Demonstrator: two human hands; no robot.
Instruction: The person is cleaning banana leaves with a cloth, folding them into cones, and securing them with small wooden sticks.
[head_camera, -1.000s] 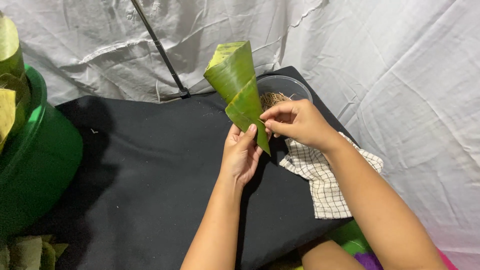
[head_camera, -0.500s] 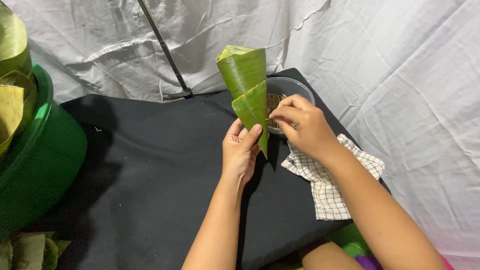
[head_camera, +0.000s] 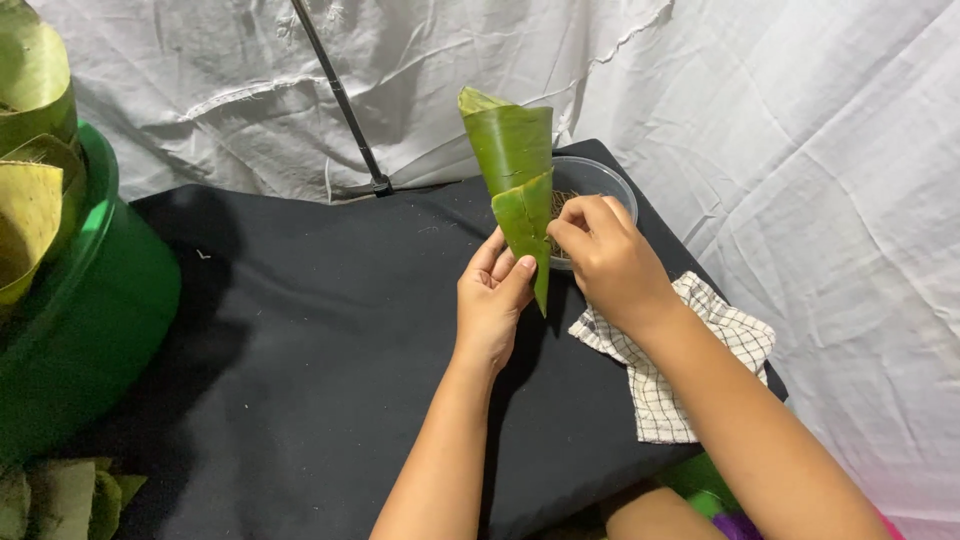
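A: From the head camera, what have the hands got?

B: A green banana-leaf cone (head_camera: 517, 180), wide mouth up and point down, held above the black tabletop (head_camera: 300, 350). The left hand (head_camera: 492, 300) has its fingers clamped on the lower part, thumb pressed on the overlapping flap. The right hand (head_camera: 605, 260) has its fingers pinched together at the cone's right edge, on the seam or just beside it; I cannot tell whether they hold something small.

A: And around it?

B: Right behind the cone sits a clear round bowl (head_camera: 600, 180) with something brownish inside, too small to make out. A checked cloth (head_camera: 680, 370) lies under the right forearm. At far left stands a green tub (head_camera: 90, 330) with more rolled leaves (head_camera: 30, 150).

A: What could go wrong?

B: I'd judge the overlap is the weak spot: if the left thumb eases, the leaf could spring open and the cone unroll. Pinching hard along the grain could also split the leaf.
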